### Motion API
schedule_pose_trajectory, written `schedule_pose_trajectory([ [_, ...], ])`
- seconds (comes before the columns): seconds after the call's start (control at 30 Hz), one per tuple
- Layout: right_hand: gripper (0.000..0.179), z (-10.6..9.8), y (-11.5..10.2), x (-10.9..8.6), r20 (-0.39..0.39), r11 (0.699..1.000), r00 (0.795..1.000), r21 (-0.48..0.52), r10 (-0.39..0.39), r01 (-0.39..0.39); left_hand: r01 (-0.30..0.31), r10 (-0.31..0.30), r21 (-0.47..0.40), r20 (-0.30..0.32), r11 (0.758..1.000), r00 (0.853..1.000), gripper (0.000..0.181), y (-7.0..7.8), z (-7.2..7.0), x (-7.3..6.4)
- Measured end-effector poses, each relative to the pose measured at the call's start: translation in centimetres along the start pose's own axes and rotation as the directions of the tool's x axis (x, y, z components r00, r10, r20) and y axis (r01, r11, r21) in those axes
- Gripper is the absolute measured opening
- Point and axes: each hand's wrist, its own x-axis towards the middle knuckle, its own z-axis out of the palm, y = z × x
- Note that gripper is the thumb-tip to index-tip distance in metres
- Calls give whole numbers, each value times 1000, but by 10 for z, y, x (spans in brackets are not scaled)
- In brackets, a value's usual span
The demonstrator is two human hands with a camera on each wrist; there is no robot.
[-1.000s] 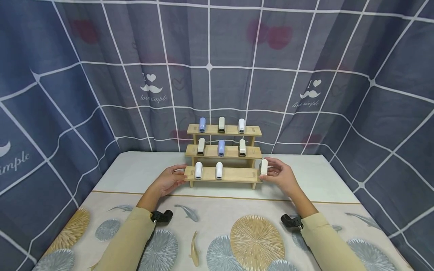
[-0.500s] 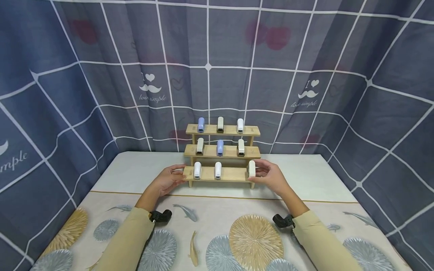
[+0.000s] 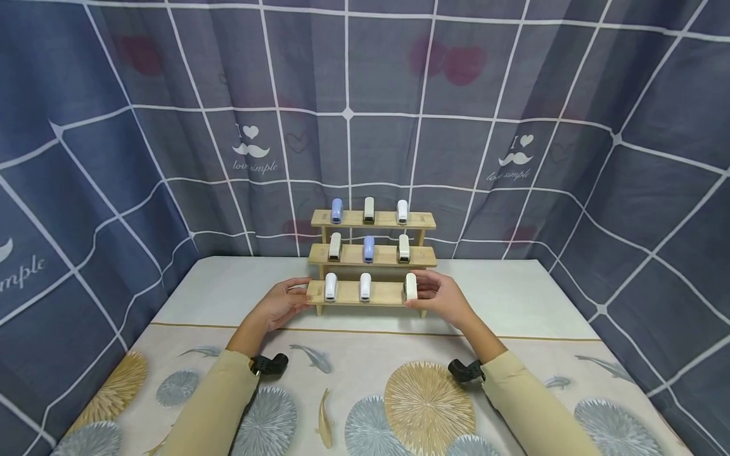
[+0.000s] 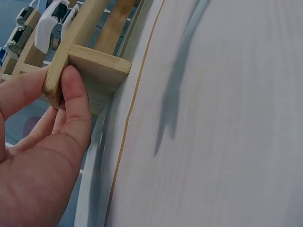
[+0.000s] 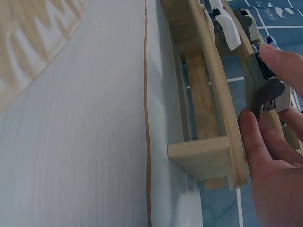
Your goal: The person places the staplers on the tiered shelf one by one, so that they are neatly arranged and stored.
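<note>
A three-tier wooden display stand [image 3: 388,294] bears small staplers in white, cream and blue. My left hand [image 3: 285,304] pinches the left end of its bottom board, as the left wrist view shows, thumb and finger on opposite faces [image 4: 59,78]. At the right of that board, my right hand [image 3: 443,297] holds a cream stapler [image 3: 410,286] between thumb and fingers. Its dark grey base [image 5: 258,87] shows in the right wrist view, close over the board. Two white staplers, one at left [image 3: 331,286] and one at mid-board [image 3: 365,286], stand on the same tier.
On the middle tier, a blue stapler [image 3: 369,249] stands between two cream ones; the top tier holds a blue one [image 3: 337,210], a cream one [image 3: 369,209] and a white one [image 3: 402,211]. A patterned cloth [image 3: 365,354] covers the table, and a checked curtain [image 3: 388,152] surrounds it.
My right hand has moved left with the cream stapler, from beyond the bottom board's right end to over that board. My left hand has stayed on the left end.
</note>
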Motion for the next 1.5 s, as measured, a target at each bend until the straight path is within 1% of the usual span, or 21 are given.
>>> schedule_pose_trajectory([
  [0.23,71,5,2,5,10,1000,1000,-29,-8,8,-3,3,-21,7,1000,1000,64,0,-1,1],
  [0.43,70,8,0,8,9,999,1000,-47,13,-13,4,-4,-20,-1,1000,1000,64,2,0,-1],
  [0.6,72,12,-3,11,1,996,1000,-82,28,-28,8,-8,-8,-11,1000,1000,63,2,-1,-2],
  [0.8,74,13,0,14,-9,990,999,-131,45,-45,5,-5,-26,-2,1000,1000,63,2,0,-2],
  [1.07,74,12,-2,15,-8,983,999,-177,49,-50,-2,2,-21,-4,1000,1000,64,2,-2,0],
  [1.23,74,12,-2,13,1,984,999,-176,41,-40,-6,5,-16,-11,1000,1000,64,1,-1,1],
  [1.33,75,11,-1,12,1,987,999,-156,40,-40,-11,11,-14,-16,1000,1000,63,0,0,0],
  [1.5,74,4,0,6,-15,991,999,-127,37,-39,-42,42,2,0,999,999,61,-1,-3,-5],
])
